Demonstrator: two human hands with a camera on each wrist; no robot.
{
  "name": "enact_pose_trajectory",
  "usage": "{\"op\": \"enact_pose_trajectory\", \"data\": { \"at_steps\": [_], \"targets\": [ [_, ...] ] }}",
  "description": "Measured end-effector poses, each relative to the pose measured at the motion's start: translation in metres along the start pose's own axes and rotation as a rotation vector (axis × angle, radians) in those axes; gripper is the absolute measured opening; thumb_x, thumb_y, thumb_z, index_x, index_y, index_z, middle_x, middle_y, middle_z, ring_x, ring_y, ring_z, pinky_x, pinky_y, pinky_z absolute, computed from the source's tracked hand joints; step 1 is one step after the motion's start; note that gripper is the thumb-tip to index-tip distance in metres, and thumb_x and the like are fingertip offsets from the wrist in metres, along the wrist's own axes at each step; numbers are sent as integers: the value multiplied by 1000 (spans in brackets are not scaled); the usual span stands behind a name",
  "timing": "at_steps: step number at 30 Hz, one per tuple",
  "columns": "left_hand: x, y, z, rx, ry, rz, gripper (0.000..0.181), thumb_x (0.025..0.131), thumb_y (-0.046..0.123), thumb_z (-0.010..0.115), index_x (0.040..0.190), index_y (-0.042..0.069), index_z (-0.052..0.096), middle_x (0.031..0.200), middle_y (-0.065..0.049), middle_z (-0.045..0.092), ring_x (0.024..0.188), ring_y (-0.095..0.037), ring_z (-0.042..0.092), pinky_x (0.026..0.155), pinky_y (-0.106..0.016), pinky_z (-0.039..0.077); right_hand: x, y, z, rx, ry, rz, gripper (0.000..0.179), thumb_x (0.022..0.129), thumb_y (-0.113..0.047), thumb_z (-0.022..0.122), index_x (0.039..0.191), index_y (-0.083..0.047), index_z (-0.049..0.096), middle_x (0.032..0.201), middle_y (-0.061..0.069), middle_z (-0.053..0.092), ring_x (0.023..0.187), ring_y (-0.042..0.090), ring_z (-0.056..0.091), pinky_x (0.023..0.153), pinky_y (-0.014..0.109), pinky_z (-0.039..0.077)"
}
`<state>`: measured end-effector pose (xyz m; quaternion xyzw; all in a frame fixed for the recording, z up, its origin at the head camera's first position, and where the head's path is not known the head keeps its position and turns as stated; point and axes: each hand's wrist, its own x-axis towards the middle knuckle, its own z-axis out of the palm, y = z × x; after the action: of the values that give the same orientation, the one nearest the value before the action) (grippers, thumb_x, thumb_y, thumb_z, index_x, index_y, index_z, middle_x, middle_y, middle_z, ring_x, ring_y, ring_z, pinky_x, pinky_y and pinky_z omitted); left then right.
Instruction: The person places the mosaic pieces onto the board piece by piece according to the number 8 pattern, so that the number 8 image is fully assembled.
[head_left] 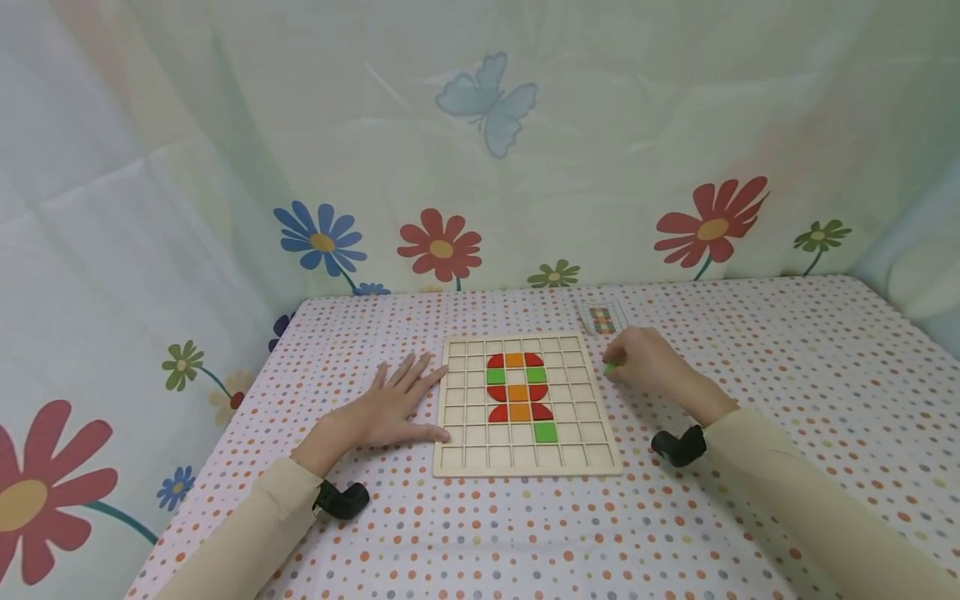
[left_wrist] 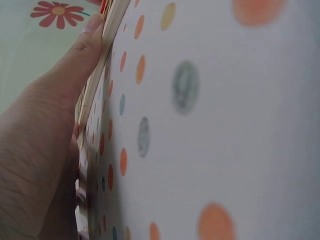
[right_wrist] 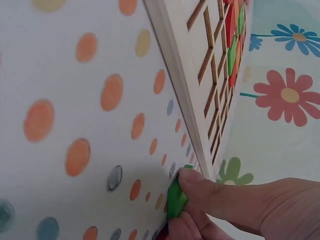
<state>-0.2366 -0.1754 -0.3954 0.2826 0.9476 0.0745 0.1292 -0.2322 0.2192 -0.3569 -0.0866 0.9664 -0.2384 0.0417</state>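
A square wooden grid board (head_left: 574, 435) lies on the table between the hands. Red quarter-round tiles, orange square tiles (head_left: 517, 392) and green square tiles (head_left: 546, 432) fill some of its middle cells. My left hand (head_left: 386, 408) rests at the board's left side with fingers spread, the thumb (left_wrist: 89, 37) against the edge. Just beyond the right edge, my right hand (head_left: 643, 362) pinches a green tile (right_wrist: 176, 197) between thumb and fingers, low over the cloth. A bit of something red (right_wrist: 162, 233) shows by those fingers, mostly hidden.
Behind the board's right corner lies a small card (head_left: 602, 318) with a printed tile pattern on a grid. A dotted cloth (head_left: 480, 542) covers the table. A flowered curtain (head_left: 600, 150) hangs behind it. Each wrist wears a black camera (head_left: 678, 447).
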Motion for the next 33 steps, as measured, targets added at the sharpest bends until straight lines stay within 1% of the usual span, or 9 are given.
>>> {"op": "enact_pose_trajectory", "data": {
  "at_steps": [4,9,15,21,24,28,31,33],
  "targets": [
    [1,-1,1,4,8,1,107,90,82,54,171,27,9,176,-10,-3,161,-34,-5,125,-66,-4,1,-2,0,-2,-2,38,21,88,6,79,107,12,73,106,26,74,102,42,70,89,52,58],
    [1,-3,2,5,21,6,106,91,81,56,170,27,11,176,-10,-2,161,-34,-5,125,-66,-4,-1,-1,2,9,26,26,19,88,5,80,105,12,74,104,26,74,101,42,70,88,52,58],
    [-2,-3,4,-6,11,6,106,91,81,55,171,26,10,176,-11,-2,161,-35,-5,124,-67,-3,-3,1,6,50,44,15,20,85,5,82,104,9,77,102,23,75,97,38,71,87,52,58],
    [-1,-4,6,11,14,-1,107,90,82,54,170,27,10,176,-10,-2,161,-34,-4,125,-66,-4,-9,0,7,71,72,-10,18,83,4,83,100,7,79,98,20,75,91,34,69,80,49,58],
    [0,-4,6,9,16,0,107,90,82,54,171,26,10,176,-11,-2,161,-35,-4,124,-66,-4,-13,-6,6,73,99,-64,16,84,5,82,100,7,79,97,20,75,87,32,70,77,48,58],
    [0,-3,4,7,22,10,107,91,80,55,171,24,11,176,-13,-1,161,-37,-3,124,-68,-3,-17,-27,9,88,115,-151,17,87,6,80,104,8,79,94,16,74,82,26,68,70,37,57],
    [0,-2,3,13,18,8,106,91,80,55,171,25,10,176,-12,-2,161,-36,-4,124,-67,-3,-20,-47,15,105,80,-209,19,88,6,79,107,5,80,91,9,71,80,20,63,67,28,53],
    [0,-1,2,14,10,4,107,91,80,55,171,26,9,176,-11,-3,161,-35,-5,124,-66,-4,-22,-60,21,120,40,-247,19,89,6,79,107,3,81,89,4,68,79,17,60,66,26,51]
  ]
}}
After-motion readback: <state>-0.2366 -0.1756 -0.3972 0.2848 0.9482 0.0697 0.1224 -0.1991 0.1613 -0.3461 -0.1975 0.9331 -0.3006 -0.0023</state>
